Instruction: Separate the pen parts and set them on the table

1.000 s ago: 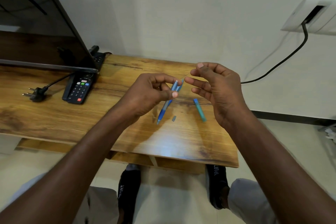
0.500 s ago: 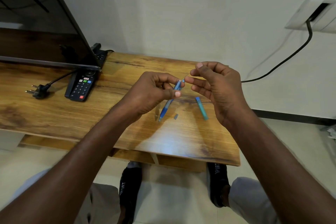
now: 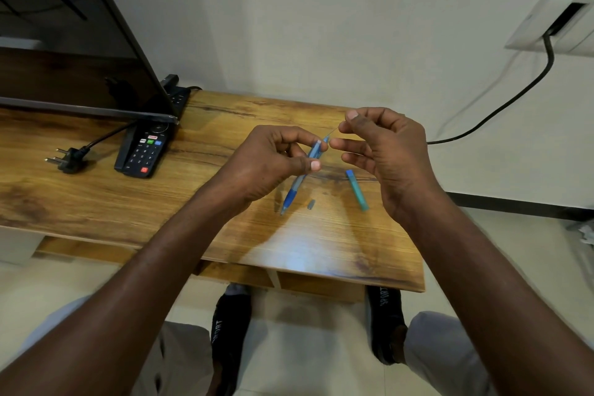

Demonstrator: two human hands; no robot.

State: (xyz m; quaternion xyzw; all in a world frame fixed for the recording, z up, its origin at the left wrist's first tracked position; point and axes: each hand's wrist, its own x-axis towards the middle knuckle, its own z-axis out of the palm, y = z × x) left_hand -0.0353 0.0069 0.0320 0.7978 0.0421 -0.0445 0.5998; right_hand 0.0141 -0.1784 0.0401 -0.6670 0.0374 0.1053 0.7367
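Note:
My left hand (image 3: pixel 270 161) grips a blue mechanical pencil (image 3: pixel 300 180) above the wooden table (image 3: pixel 96 202), its tip pointing down and toward me. My right hand (image 3: pixel 382 151) pinches a thin pencil lead (image 3: pixel 334 131) between thumb and forefinger, right at the pencil's upper end. On the table below lie a small grey cap (image 3: pixel 310 204) and a teal lead case (image 3: pixel 356 190) with a blue end.
A black remote control (image 3: pixel 144 151) and a loose black plug (image 3: pixel 69 159) lie at the left, beside the corner of a dark screen (image 3: pixel 64 51). A black cable (image 3: pixel 501 106) runs along the white wall to a socket (image 3: pixel 553 19). My feet in black socks show below the table edge.
Both hands hold almost the same pose. The lead in my right hand stays at the pencil's upper end; the view has shifted slightly.

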